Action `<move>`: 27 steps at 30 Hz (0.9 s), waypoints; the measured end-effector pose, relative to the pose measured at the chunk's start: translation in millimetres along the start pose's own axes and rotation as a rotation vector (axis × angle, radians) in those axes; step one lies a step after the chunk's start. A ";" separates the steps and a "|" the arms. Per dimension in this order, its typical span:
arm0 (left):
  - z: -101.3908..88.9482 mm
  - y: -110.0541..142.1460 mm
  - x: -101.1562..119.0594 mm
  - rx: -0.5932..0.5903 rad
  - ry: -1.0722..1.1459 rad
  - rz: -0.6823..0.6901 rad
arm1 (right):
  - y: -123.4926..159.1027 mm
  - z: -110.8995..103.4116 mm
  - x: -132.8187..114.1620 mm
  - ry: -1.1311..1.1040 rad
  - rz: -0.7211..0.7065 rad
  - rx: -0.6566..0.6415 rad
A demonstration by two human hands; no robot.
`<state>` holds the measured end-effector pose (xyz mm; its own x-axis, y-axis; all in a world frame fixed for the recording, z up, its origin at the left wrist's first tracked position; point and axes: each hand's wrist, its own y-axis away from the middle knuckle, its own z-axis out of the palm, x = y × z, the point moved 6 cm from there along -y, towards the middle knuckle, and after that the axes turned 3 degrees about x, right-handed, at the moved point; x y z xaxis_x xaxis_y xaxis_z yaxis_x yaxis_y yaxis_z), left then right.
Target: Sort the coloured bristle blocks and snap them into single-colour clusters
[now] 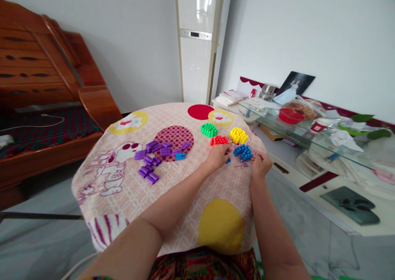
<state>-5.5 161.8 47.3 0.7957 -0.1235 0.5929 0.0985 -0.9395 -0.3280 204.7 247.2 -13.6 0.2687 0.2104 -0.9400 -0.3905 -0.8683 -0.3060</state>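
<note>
My left hand point(217, 157) is closed just in front of the red cluster, its fingers curled around a small blue plastic piece point(228, 161) that partly shows below the fingertips. My right hand point(261, 164) is pinched at the right side of a cluster of blue pegs point(243, 152); what its fingertips hold is too small to make out. Behind the hands stand clusters of red pegs point(219, 140), green pegs point(209, 129) and yellow pegs point(238, 135). Purple plastic pieces point(148, 160), joined side by side, lie scattered at left, with a light blue piece point(180, 156) beside them.
A patterned cloth point(182, 197) covers the round table. To the right, a glass-topped cabinet point(327, 142) carries papers, a red bowl point(291, 115) and a paper cup point(317, 126). A wooden bench point(43, 74) stands at left, and a tall white air conditioner point(196, 66) behind.
</note>
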 end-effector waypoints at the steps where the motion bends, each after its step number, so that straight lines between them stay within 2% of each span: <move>1: 7.4 0.2 5.0 0.008 -0.008 -0.003 | 0.1 0.0 -0.3 -0.002 -0.002 0.001; 7: 29.2 -5.0 24.0 0.114 0.021 0.024 | 0.1 -1.1 -0.3 0.001 -0.015 0.002; 13: 45.4 0.2 21.1 0.074 0.028 0.002 | -1.7 -0.6 4.2 0.011 -0.017 -0.008; 22: 46.0 -2.8 16.4 0.115 0.064 -0.034 | -2.8 -0.4 5.8 0.016 -0.051 0.010; 27: 49.0 -6.6 17.6 0.090 0.047 -0.038 | -0.9 -0.5 0.4 0.008 -0.058 -0.022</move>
<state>37.1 181.4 23.8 0.7618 -0.1049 0.6393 0.1833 -0.9116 -0.3680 205.7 247.8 -13.6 0.2974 0.2575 -0.9194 -0.3545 -0.8643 -0.3568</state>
